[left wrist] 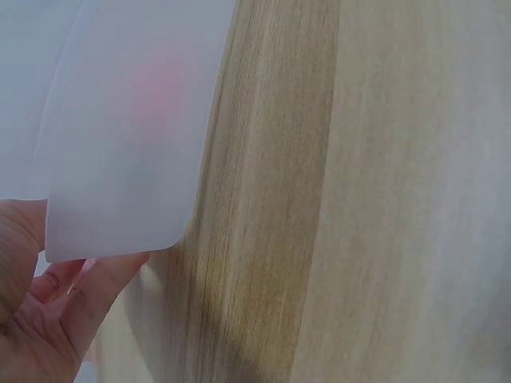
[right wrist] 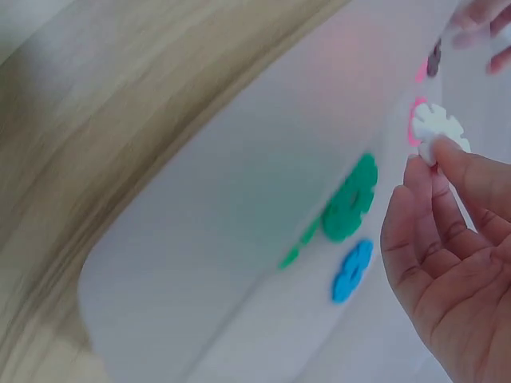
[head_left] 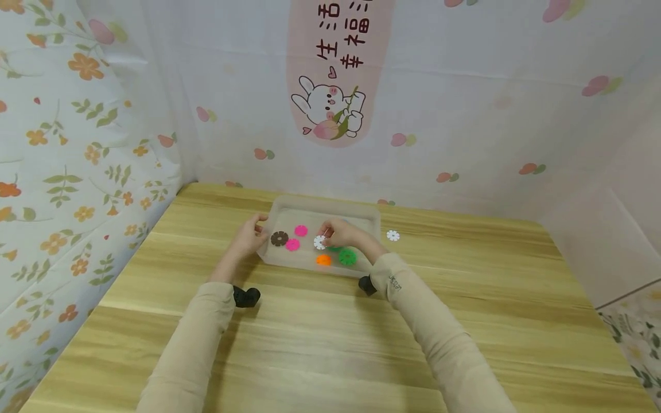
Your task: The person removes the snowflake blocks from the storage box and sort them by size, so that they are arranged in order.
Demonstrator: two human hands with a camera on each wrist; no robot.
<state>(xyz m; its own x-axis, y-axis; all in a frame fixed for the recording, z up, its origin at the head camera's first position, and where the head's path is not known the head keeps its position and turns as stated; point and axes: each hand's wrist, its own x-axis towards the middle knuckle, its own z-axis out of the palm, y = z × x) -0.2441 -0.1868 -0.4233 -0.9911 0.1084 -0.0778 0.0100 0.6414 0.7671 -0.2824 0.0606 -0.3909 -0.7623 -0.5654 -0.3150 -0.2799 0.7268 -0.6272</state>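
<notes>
My right hand [head_left: 338, 232] pinches a white notched disc [right wrist: 439, 128] between thumb and fingertips, over a translucent white tray [head_left: 325, 202]. At the tray's left end, my left hand [head_left: 251, 234] holds the end wall, its thumb by the rim and its fingers against the outside in the left wrist view. Inside the tray lie a brown disc [head_left: 279, 238], a pink disc [head_left: 301, 230], another pink disc [head_left: 292, 245], an orange disc [head_left: 323, 260] and a green disc [head_left: 348, 256]. A blue disc [right wrist: 352, 271] shows near the green one in the right wrist view.
Right of the tray, another white disc [head_left: 393, 235] lies on the wooden table [head_left: 310, 332]. A patterned cloth [head_left: 232, 86] hangs behind the table, with a floral cloth [head_left: 77, 172] on the left. Black wrist mounts [head_left: 246, 297] sit under both forearms.
</notes>
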